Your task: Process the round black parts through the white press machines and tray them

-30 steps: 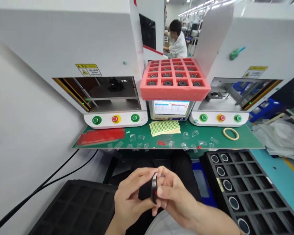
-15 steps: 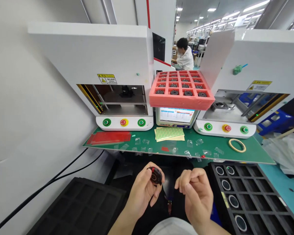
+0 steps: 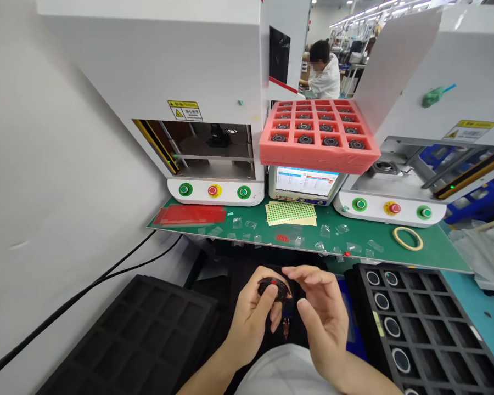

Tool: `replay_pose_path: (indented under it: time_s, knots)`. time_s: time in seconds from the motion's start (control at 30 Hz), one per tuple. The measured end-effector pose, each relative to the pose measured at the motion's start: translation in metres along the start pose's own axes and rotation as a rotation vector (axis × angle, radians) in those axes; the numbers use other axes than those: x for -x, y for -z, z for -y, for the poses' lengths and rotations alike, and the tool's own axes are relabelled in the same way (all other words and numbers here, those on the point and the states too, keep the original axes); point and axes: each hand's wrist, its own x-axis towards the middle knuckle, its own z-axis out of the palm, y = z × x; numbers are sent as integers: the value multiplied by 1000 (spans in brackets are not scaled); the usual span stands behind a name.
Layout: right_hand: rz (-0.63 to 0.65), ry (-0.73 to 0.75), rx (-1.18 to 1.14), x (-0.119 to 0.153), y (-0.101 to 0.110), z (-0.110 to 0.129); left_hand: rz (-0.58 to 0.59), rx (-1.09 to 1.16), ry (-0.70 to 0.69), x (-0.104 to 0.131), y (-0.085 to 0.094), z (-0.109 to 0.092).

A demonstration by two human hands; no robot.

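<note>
A round black part (image 3: 276, 289) with a small red mark is held in my left hand (image 3: 253, 312), its thumb pressed on the face and the fingers around the rim. My right hand (image 3: 323, 315) is just to the right, thumb and fingers apart and curved toward the part, with nothing seen in it. Both hands are low in the head view, above my lap and in front of the green table edge (image 3: 379, 263).
A black tray (image 3: 426, 334) at the right holds several ringed round parts; another black tray (image 3: 144, 329) lies at lower left. Two white press machines flank a screen (image 3: 304, 181) under a pink foam tray (image 3: 319, 159). A tape ring (image 3: 407, 238) lies on the table. A person (image 3: 327, 71) sits beyond.
My left hand has moved slightly right with the black part, its thumb now over the face. My right hand has opened from curled fingers and come closer. The view has shifted.
</note>
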Motion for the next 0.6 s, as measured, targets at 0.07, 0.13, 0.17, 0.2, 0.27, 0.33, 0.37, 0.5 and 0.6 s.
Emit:
replay_pose_path:
  time_s: [0.07,0.13,0.17,0.2,0.27,0.33,0.37,0.5,0.6]
  knots:
    - [41,-87,-51,0,-3,2,-1,-85,-72,3,-2,-1]
    - [92,-215,-97,-1,-4,5,-4,-241,-149,6,-4,-4]
    - [122,-276,-125,-2,-5,7,-6,-334,-190,8,-4,-6]
    - [149,-330,-155,-3,-5,7,-8,-422,-228,9,-4,-7]
    - [180,-394,-218,-4,-5,8,-2,-551,-300,10,-3,-10]
    - [179,-403,-269,-4,-6,6,17,-611,-380,10,-1,-9]
    - [163,-400,-285,-3,-7,5,24,-628,-418,10,-1,-7]
    - [43,-350,-341,0,-15,3,21,-685,-541,9,0,0]
    - [-49,-326,-358,2,-20,2,27,-717,-545,8,-1,0]
